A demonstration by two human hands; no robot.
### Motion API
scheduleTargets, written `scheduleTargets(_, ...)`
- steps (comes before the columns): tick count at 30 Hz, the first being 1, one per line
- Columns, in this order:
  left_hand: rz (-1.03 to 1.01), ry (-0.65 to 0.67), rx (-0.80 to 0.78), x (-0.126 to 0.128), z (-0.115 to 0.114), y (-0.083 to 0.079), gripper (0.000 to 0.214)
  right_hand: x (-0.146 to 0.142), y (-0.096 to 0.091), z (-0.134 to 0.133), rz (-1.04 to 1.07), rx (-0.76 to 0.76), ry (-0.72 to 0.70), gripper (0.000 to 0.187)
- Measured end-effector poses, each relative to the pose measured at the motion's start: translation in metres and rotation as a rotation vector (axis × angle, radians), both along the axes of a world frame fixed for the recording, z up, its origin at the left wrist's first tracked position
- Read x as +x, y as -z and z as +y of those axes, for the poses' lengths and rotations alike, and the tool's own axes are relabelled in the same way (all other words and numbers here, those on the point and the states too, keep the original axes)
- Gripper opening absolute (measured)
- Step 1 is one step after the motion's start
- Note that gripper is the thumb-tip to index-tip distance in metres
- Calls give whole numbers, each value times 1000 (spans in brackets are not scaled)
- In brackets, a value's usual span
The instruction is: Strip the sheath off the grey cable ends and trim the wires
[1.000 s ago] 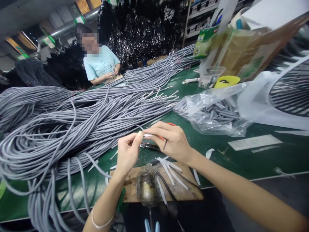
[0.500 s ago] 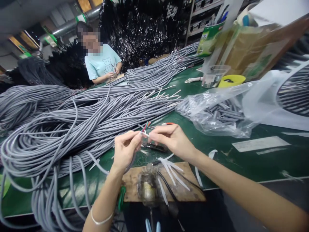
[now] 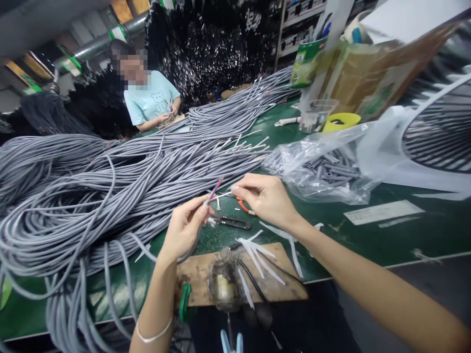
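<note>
My left hand [image 3: 187, 223] is closed around the end of a grey cable, whose body runs down behind the wrist. Thin coloured wires [image 3: 217, 187], red and blue-purple among them, stick up past its fingertips. My right hand [image 3: 267, 198] pinches the far end of a thin white strand [image 3: 223, 195] stretched between both hands. An orange piece [image 3: 245, 207] shows just under the right fingers; its kind is unclear. Black thread snips [image 3: 232, 222] lie on the green table below the hands. Nearer to me is a wooden board [image 3: 198, 279] bearing a small motor-like device [image 3: 224, 287].
Bundled grey cables [image 3: 121, 196] cover the left side. To the right lie a clear bag [image 3: 324, 171] of grey tubes and a fan [image 3: 441, 127]. White strips [image 3: 253, 252] and a green clamp [image 3: 185, 299] are at the board. A co-worker [image 3: 152, 100] sits across the table.
My hands have moved apart, and the white strand now spans the gap between them. The coloured wires stand more bunched at my left fingertips. The snips show more fully.
</note>
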State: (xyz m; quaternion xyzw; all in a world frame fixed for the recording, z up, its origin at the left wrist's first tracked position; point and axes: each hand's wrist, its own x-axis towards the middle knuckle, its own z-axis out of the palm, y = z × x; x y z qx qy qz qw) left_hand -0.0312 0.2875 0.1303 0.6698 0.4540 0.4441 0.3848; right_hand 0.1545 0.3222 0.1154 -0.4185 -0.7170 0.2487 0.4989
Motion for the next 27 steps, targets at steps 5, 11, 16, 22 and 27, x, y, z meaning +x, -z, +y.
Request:
scheduleTargets(5,199,-210,71,3,8,13,23,-3,-2,-15,-102,253,-87,26)
scheduleTargets(11,540,79,391,15,4,26,24,2,0,-7,-43,177,113,26)
scheduleTargets(16,507,209,462,16,-3,17,22,7,10,21,99,-184,71,21)
scheduleTargets(22,350,69,198,8,-10,7,17,14,11,27,-548,-390,-52,12)
scheduleTargets(27,262,-103,207,9,-12,13,15,-5,13,5,-919,-112,-11,25)
